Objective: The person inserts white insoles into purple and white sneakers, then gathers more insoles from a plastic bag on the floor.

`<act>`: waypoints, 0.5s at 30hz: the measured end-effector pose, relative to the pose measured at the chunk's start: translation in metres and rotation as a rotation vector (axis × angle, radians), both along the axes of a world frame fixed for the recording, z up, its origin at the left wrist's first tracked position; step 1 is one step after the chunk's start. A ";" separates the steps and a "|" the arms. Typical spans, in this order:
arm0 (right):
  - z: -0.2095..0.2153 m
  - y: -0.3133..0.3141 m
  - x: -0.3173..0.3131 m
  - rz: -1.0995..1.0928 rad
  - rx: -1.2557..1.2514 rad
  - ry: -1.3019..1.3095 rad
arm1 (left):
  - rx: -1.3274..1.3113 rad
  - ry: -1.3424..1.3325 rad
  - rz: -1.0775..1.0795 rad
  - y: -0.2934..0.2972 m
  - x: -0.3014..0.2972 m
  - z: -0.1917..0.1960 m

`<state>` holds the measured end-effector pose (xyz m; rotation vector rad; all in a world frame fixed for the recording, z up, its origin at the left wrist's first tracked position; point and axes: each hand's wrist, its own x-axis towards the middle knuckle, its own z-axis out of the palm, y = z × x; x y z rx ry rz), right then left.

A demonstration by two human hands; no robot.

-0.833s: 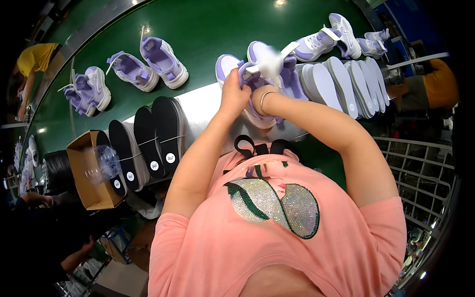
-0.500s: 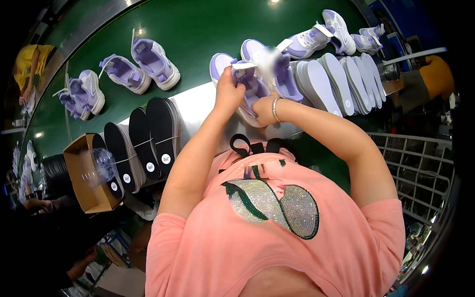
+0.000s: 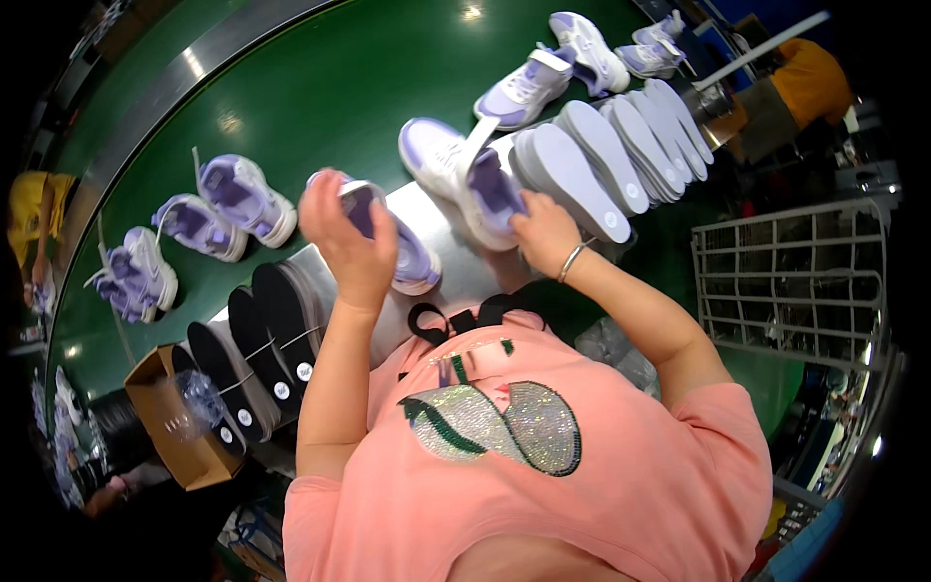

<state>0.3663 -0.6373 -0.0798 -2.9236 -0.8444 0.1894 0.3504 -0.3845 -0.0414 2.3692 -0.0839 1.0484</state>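
Observation:
Two white-and-purple sneakers stand in front of me at the edge of the table. My right hand (image 3: pixel 549 235) pinches the heel rim of the right sneaker (image 3: pixel 433 157), whose pale strap is lifted and whose purple inside shows. My left hand (image 3: pixel 351 238) is over the left sneaker (image 3: pixel 419 260), thumb and fingers apart; it covers much of that shoe's front. Whether the fingertips touch the shoe is hard to make out. The left sneaker's heel points toward me and to the right.
Stacked grey insoles (image 3: pixel 572 175) line the right side; bundled black insoles (image 3: pixel 254 335) lie left, beside a cardboard box (image 3: pixel 199 456) holding clear plastic. More sneakers (image 3: pixel 247 199) stand on the green table (image 3: pixel 330 107). A wire rack (image 3: pixel 790 291) is at right. Other people are farther off.
My left hand has loosened from the left sneaker's opening, and that shoe's toe has swung left, away from the other. My right hand has gone from the left sneaker to the right sneaker's heel.

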 end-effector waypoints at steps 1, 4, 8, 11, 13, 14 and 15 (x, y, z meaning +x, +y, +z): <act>0.017 0.004 -0.004 -0.006 -0.037 0.133 | -0.032 0.102 -0.154 -0.010 0.002 0.002; 0.049 -0.004 0.010 0.008 0.129 0.272 | -0.149 0.396 -0.280 -0.052 0.015 -0.002; 0.020 -0.073 0.070 -0.290 0.337 -0.075 | -0.193 0.838 -0.414 -0.070 0.042 -0.034; 0.001 -0.125 0.098 -0.527 0.030 -0.141 | -0.249 0.677 -0.327 -0.078 0.041 -0.032; -0.012 -0.143 0.103 -0.665 -0.063 -0.015 | -0.379 0.798 -0.340 -0.078 0.042 -0.027; -0.014 -0.148 0.104 -0.709 -0.090 0.067 | -0.446 0.858 -0.342 -0.077 0.044 -0.026; -0.013 -0.148 0.106 -0.718 -0.112 0.071 | -0.551 0.855 -0.321 -0.073 0.047 -0.034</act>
